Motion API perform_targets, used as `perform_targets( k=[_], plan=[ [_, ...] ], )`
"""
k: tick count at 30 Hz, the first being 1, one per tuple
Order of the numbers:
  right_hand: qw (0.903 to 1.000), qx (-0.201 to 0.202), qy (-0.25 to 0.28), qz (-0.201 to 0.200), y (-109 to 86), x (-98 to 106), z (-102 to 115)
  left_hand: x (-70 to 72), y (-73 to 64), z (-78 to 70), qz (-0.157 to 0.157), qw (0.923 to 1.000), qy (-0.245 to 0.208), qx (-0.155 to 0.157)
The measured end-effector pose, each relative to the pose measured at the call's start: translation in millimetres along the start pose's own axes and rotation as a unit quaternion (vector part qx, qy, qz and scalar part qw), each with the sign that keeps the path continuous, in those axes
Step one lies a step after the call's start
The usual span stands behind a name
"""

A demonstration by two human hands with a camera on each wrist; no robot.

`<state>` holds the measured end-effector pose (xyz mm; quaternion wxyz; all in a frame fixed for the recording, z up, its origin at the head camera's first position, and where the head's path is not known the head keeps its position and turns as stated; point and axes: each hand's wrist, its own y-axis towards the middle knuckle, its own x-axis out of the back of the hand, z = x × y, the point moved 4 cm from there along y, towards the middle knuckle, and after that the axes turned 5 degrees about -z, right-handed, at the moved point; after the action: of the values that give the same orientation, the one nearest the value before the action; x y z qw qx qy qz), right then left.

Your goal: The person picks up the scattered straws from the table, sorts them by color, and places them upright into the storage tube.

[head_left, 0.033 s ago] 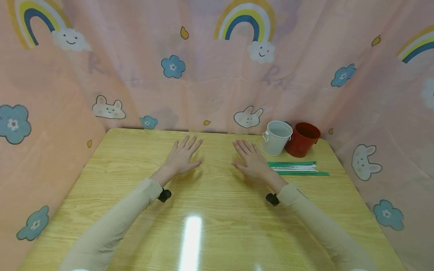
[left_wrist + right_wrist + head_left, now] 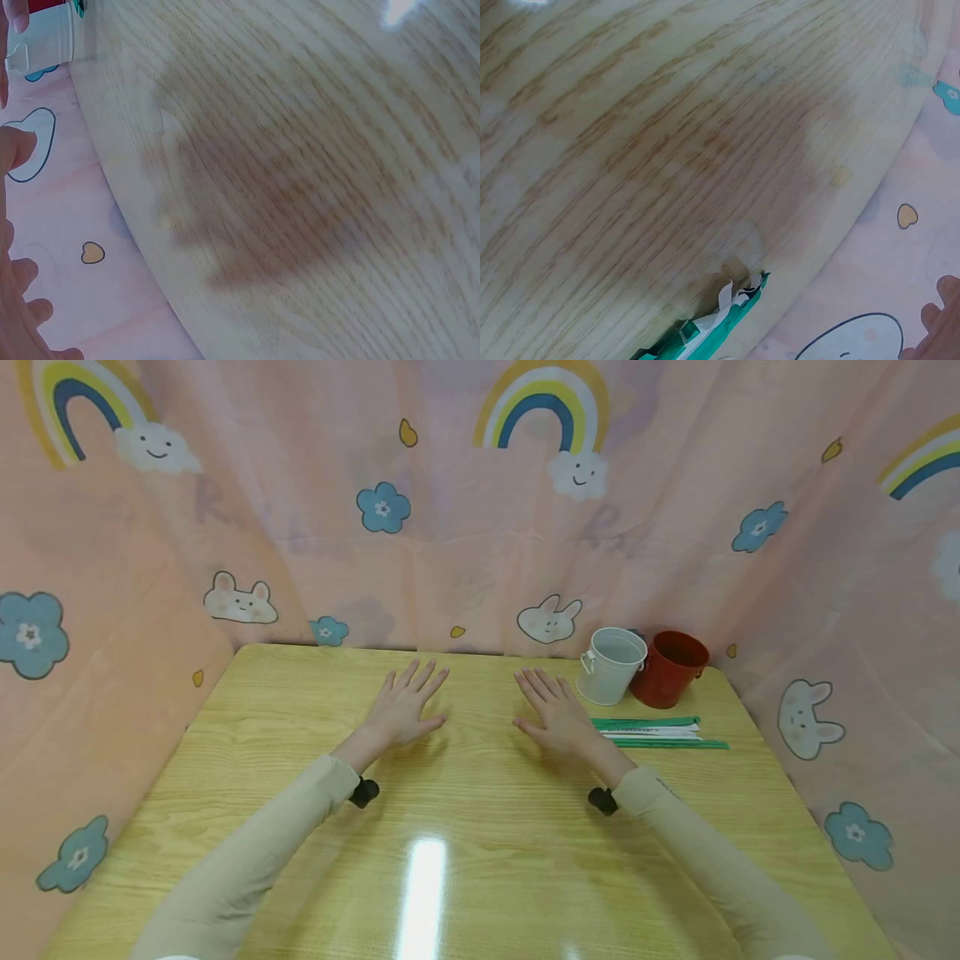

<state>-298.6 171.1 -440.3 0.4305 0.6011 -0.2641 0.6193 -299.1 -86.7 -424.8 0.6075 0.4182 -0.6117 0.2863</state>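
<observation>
My left hand (image 2: 400, 707) hovers over the wooden table (image 2: 480, 827), palm down, fingers straight and spread, holding nothing. Opposite it, my right hand (image 2: 558, 718) is held the same way, also with nothing in it. Several long thin packets in green and white wrappers (image 2: 660, 732) lie just right of the right hand, which hides their left ends in the head view. Those crinkled wrapper ends (image 2: 720, 330) show at the bottom of the right wrist view. Behind them stand a white bucket (image 2: 611, 667) and a red bucket (image 2: 669, 670), both upright and side by side.
A pink curtain (image 2: 450, 568) printed with rainbows, flowers and rabbits surrounds the table's back and sides. The buckets stand near the back right corner. A small black device (image 2: 364, 792) sits at the left wrist, and another black device (image 2: 602, 802) at the right.
</observation>
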Motion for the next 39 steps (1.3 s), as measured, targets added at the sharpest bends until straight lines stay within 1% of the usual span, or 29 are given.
perform_targets(
  k=[4, 7, 8, 12, 13, 14, 15, 19, 20, 24, 28, 32, 36, 39],
  plan=[
    [1.0, 0.003, -0.009, -0.001, -0.5, 0, -1, 0.5, -1.2, -1.2, 0.003, 1.0, -0.004, -0.002],
    [0.9998, 0.007, -0.016, -0.005, -0.4, 0, -1, 0.4, -1.8, -1.1, -0.004, 0.9998, -0.021, -0.005],
    [0.9999, 0.007, -0.015, -0.005, -0.6, 1, -1, -5.2, -0.4, 2.4, -0.012, 0.9996, -0.023, -0.009],
    [0.9998, 0.009, -0.013, -0.01, -0.7, 4, -3, -4.2, -0.2, 2.6, -0.024, 0.999, -0.033, -0.017],
    [0.9998, 0.01, -0.011, -0.011, -0.9, 5, -3, -9.1, 1.6, 5.2, -0.03, 0.9988, -0.031, -0.021],
    [0.9998, 0.009, -0.01, -0.011, -1.2, 5, -4, -9.3, 2.1, 5.2, -0.031, 0.9987, -0.033, -0.022],
    [0.9999, 0.008, -0.01, -0.011, -1.5, 6, -4, -4.1, 1.3, 1.9, -0.027, 0.9987, -0.039, -0.018],
    [0.9998, 0.005, -0.011, -0.015, -3.7, 8, -6, -6.7, 5.1, -0.5, -0.023, 0.999, -0.037, -0.01],
    [0.9998, 0.004, -0.012, -0.016, -4.3, 9, -6, -2.3, 4.4, -4.1, -0.015, 0.9991, -0.04, -0.005],
    [0.9994, 0.002, -0.013, -0.032, -7.2, 12, -8, -2.7, 8.1, -10.2, -0.008, 0.999, -0.043, 0.008],
    [0.998, 0.013, -0.007, -0.062, -8.5, 16, -10, -3.6, 13.5, -14.8, -0.029, 0.9967, -0.073, 0.02],
    [0.9962, 0.019, 0.005, -0.085, -10.2, 22, -13, -5.1, 19.6, -21.9, -0.054, 0.9921, -0.111, 0.021],
    [0.9952, 0.008, 0.026, -0.094, -12.4, 28, -19, -6.6, 25.5, -31.4, -0.065, 0.9876, -0.142, 0.016],
    [0.9946, -0.003, 0.041, -0.095, -14.8, 30, -24, -9.7, 30.5, -37.5, -0.069, 0.9838, -0.164, 0.02]
  ],
)
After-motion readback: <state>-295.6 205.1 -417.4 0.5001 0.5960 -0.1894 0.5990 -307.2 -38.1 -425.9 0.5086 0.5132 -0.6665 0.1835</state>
